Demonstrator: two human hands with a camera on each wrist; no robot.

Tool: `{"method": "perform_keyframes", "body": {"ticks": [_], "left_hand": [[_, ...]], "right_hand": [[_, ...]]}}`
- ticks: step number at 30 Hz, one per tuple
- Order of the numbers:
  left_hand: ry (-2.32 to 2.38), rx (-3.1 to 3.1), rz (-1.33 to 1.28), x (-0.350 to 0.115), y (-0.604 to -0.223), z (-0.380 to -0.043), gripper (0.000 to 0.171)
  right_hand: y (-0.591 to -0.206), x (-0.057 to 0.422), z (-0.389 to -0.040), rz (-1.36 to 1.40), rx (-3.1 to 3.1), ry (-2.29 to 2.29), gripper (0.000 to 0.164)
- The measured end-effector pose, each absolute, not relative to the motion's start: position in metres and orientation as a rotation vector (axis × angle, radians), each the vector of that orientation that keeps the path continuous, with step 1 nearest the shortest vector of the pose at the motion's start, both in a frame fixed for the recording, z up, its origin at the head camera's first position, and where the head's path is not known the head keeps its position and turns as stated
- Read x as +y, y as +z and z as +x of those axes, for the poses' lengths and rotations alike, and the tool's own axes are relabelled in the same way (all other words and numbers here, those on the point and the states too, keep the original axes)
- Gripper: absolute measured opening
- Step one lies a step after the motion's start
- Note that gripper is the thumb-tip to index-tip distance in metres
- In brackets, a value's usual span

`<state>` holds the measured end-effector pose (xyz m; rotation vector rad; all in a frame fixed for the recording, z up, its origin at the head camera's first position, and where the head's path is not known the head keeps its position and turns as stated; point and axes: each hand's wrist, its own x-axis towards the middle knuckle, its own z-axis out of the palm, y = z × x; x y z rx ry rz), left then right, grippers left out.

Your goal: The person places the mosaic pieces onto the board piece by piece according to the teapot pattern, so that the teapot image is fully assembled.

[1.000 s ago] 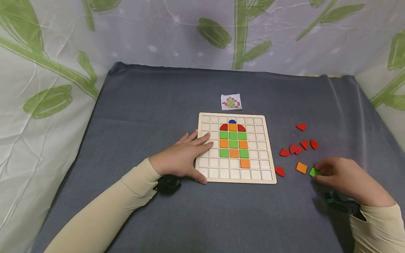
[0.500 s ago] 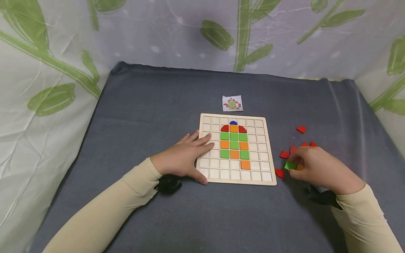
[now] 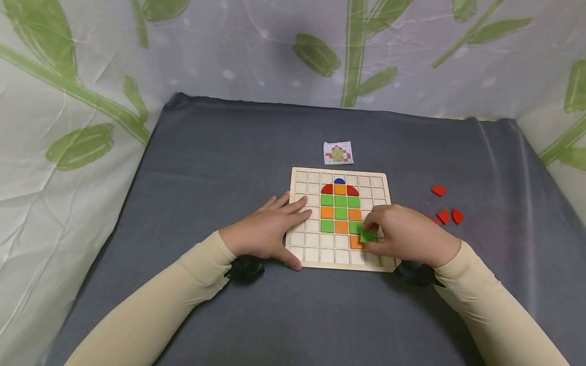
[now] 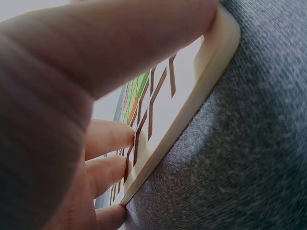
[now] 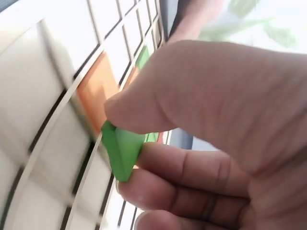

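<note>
A pale wooden grid board [image 3: 320, 258] lies on the grey cloth, its middle cells filled with green, orange, red and blue pieces. My left hand [image 3: 265, 231] rests spread over the board's left edge, thumb at the near corner and fingertips on the outer cells. Between thumb and fingers my right hand [image 3: 407, 234] pinches a green square tile [image 5: 125, 151], tilted close over the board. In the head view this tile overlaps the lowest orange square [image 3: 355, 242] at its right side. The right wrist view shows that orange square [image 5: 98, 88] just beyond the thumb tip.
Several red quarter-round pieces [image 3: 443, 216] lie on the cloth right of the board, some hidden behind the right hand. One red piece [image 3: 438, 190] lies farther back. A small printed pattern card [image 3: 338, 153] lies behind the board.
My right hand has carried the green tile leftward from the loose pieces to over the board. The left hand has stayed in place on the board's edge.
</note>
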<state>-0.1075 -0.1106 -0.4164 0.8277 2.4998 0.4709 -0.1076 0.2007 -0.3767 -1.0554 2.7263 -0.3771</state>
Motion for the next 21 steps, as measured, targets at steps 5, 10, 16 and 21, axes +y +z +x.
{"method": "perform_keyframes", "body": {"ticks": [5, 10, 16, 21], "left_hand": [[0.479, 2.503, 0.832, -0.111, -0.416, -0.107, 0.119], [0.484, 2.51, 0.839, -0.11, -0.417, -0.106, 0.118], [0.492, 2.512, 0.838, -0.11, -0.415, -0.106, 0.117], [0.495, 2.512, 0.833, -0.11, -0.413, -0.105, 0.117]], "right_hand": [[-0.379, 0.182, -0.109, -1.087, 2.694, -0.367, 0.013], [-0.383, 0.167, -0.109, -1.129, 2.66, -0.371, 0.015], [-0.389, 0.164, -0.108, -1.191, 2.644, -0.39, 0.015], [-0.39, 0.168, -0.109, -1.187, 2.629, -0.446, 0.02]]}}
